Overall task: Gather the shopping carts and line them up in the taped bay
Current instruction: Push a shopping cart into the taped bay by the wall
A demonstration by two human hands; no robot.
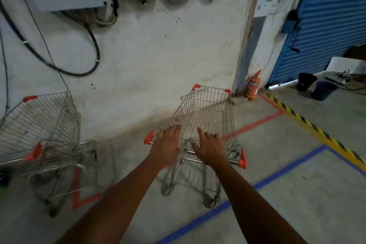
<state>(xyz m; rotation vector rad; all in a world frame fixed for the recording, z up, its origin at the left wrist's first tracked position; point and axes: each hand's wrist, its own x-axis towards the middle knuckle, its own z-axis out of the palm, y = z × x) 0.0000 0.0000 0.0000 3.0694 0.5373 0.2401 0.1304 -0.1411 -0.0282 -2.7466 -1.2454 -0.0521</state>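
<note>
Left hand (167, 144) & right hand (211, 149) hovering flat-fingered, gripping nothing, over wire cart (204, 117) handle bar (233, 162); rigid, prob rolling easily

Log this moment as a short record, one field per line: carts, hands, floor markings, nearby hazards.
carts: wire shopping cart with red corner caps in front of the person; second wire cart at left by the wall
left hand: open, fingers straight over the front cart's handle end
right hand: open, fingers spread above the handle bar
floor markings: red tape line, blue tape line, yellow-black striped tape
hazards: red fire extinguisher at the wall corner
</note>
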